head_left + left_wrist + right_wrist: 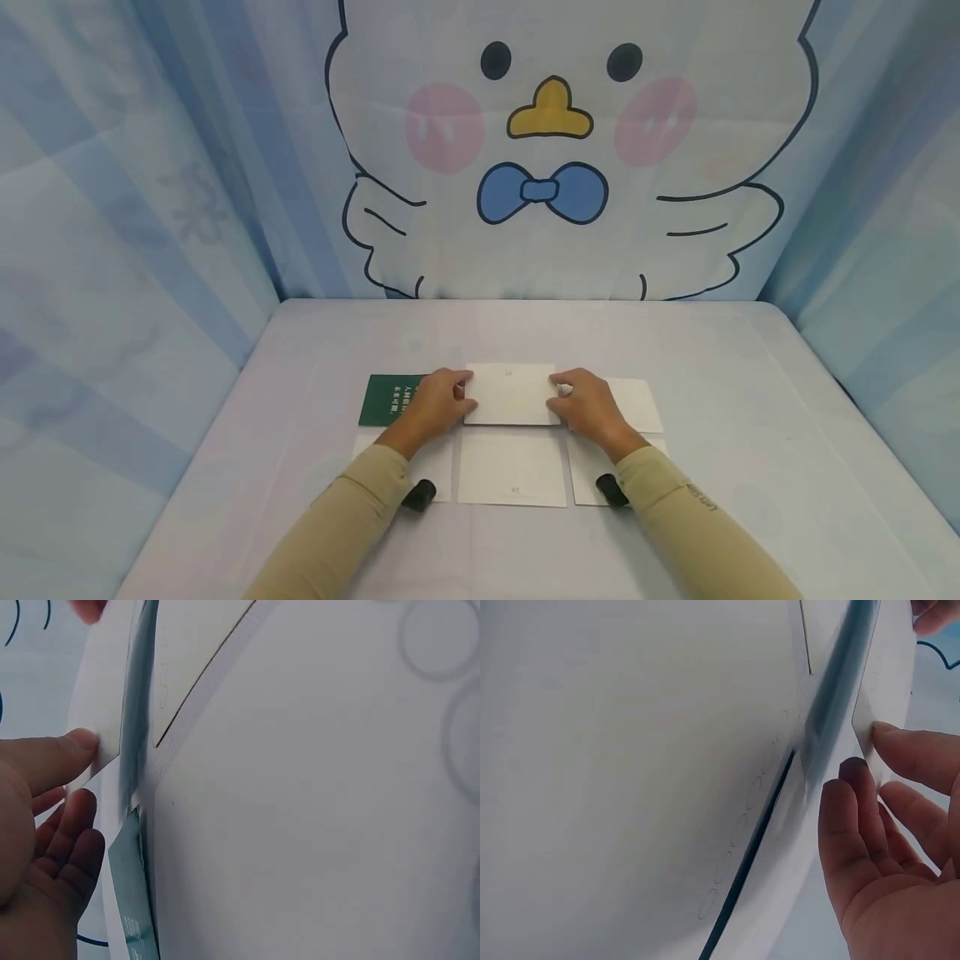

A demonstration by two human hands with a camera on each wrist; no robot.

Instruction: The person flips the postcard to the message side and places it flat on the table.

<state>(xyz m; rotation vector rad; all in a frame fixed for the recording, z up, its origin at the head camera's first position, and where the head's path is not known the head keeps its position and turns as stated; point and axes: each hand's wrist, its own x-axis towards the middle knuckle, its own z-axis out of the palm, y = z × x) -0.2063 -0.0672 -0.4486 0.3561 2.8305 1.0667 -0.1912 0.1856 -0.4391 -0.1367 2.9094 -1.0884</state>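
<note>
A white card (512, 395) is held by its two short sides between my hands, just off the table, with a dark shadow along its near edge. My left hand (437, 402) pinches the left side between thumb and fingers; the thumb lies on the card's face in the left wrist view. On the right side my right hand (590, 406) pinches likewise. A green card (385, 398) with white writing lies left of the held card, partly behind my left hand. Another white card (636, 403) lies to the right, partly covered by my right hand.
Nearer to me lies a row of white cards: a middle one (512, 468), a left one (437, 468) and a right one (587, 477), the outer two partly under my forearms. Beyond the pale table (300, 350) hangs a curtain (540, 258) with a cartoon animal.
</note>
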